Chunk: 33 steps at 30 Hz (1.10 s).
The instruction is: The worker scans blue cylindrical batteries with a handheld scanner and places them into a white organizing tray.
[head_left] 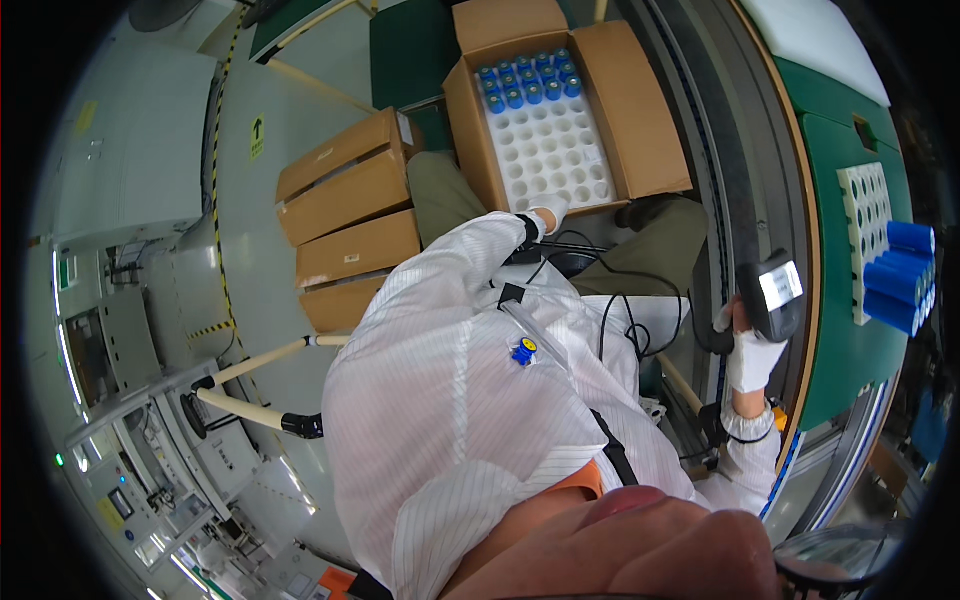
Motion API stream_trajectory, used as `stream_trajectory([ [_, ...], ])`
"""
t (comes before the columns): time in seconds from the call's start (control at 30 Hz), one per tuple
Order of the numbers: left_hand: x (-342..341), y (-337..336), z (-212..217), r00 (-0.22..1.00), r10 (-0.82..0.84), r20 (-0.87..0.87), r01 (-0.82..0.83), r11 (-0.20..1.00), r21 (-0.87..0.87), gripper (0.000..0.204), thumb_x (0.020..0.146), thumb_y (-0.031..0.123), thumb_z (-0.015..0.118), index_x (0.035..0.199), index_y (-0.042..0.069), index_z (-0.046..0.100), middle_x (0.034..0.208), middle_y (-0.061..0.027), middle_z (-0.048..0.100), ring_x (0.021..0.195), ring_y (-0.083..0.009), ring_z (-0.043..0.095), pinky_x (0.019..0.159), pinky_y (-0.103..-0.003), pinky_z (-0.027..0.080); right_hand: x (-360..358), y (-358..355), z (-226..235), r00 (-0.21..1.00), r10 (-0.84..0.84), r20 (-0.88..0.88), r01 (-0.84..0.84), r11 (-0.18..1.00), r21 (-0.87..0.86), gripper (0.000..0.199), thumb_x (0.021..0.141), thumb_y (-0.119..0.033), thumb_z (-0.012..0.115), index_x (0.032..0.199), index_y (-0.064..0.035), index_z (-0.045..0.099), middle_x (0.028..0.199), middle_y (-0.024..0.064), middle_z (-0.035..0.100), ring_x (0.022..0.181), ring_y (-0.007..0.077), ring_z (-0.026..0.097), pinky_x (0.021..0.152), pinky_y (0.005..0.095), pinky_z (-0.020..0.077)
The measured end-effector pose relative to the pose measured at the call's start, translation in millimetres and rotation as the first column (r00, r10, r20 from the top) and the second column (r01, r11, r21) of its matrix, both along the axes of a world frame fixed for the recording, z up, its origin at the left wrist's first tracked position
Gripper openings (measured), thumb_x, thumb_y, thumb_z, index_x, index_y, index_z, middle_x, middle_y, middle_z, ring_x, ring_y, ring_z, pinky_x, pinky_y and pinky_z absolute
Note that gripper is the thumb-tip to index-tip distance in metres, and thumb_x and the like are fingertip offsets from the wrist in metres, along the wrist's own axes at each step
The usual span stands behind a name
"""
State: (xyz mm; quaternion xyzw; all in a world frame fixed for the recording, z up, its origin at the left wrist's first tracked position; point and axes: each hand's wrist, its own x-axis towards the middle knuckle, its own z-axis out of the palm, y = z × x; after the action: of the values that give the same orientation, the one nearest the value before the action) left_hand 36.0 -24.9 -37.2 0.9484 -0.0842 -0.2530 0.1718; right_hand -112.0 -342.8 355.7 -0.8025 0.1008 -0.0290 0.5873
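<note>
My left hand [548, 212], in a white glove, reaches down to the near edge of a white foam tray [556, 150] inside an open cardboard box [640, 110]. Blue cylinders [528, 82] fill the tray's far rows; the nearer holes are empty. Whether the fingers grip anything is hidden. My right hand [750, 355], also gloved, holds a black handheld scanner [772, 292] with a lit screen by the edge of a green table [850, 360]. Another white tray [866, 235] lies on that table with several blue cylinders [900, 278] on their sides.
Closed cardboard boxes [345, 215] are stacked on the floor left of the open box. A grey rail [715, 140] runs between the box and the green table. Black cables [620, 310] hang over my white coat. Grey machinery [130, 380] stands at the left.
</note>
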Motion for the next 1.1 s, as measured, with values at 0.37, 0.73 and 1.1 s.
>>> stream_trajectory([
  [0.37, 2, 14, -19, 0.975, -0.221, 0.001, 0.221, 0.974, -0.043, 0.019, 0.083, 0.012, 0.058, 0.097, 0.002, 0.068, 0.096, -0.0259, 0.068, 0.089, -0.0405, 0.067, 0.075, -0.046, 0.054, 6, 0, -7, 0.991, -0.113, 0.067, 0.124, 0.977, -0.174, 0.016, 0.090, -0.009, 0.066, 0.103, 0.0007, 0.066, 0.077, 0.0055, 0.065, 0.061, 0.0138, 0.059, 0.055, 0.0292, 0.0461],
  [0.73, -11, 12, 39, 0.967, -0.227, -0.116, 0.232, 0.972, 0.034, 0.053, 0.068, 0.041, 0.084, 0.107, 0.008, 0.071, 0.103, -0.0229, 0.068, 0.096, -0.0401, 0.066, 0.080, -0.046, 0.053, 53, -35, 53, 0.908, -0.369, -0.198, 0.415, 0.854, 0.314, 0.033, 0.083, -0.008, 0.069, 0.112, 0.0008, 0.054, 0.088, 0.0080, 0.059, 0.075, 0.0184, 0.061, 0.066, 0.0307, 0.0524],
  [1.1, -15, 24, 3, 0.966, -0.256, -0.043, 0.258, 0.966, 0.028, 0.037, 0.079, 0.030, 0.072, 0.105, 0.004, 0.070, 0.104, -0.0231, 0.068, 0.095, -0.0416, 0.066, 0.080, -0.047, 0.052, -30, -158, 38, 0.506, -0.863, -0.004, 0.643, 0.374, 0.669, 0.014, 0.090, -0.006, 0.061, 0.099, 0.0023, 0.054, 0.084, 0.0129, 0.061, 0.081, 0.0275, 0.064, 0.078, 0.0401, 0.0556],
])
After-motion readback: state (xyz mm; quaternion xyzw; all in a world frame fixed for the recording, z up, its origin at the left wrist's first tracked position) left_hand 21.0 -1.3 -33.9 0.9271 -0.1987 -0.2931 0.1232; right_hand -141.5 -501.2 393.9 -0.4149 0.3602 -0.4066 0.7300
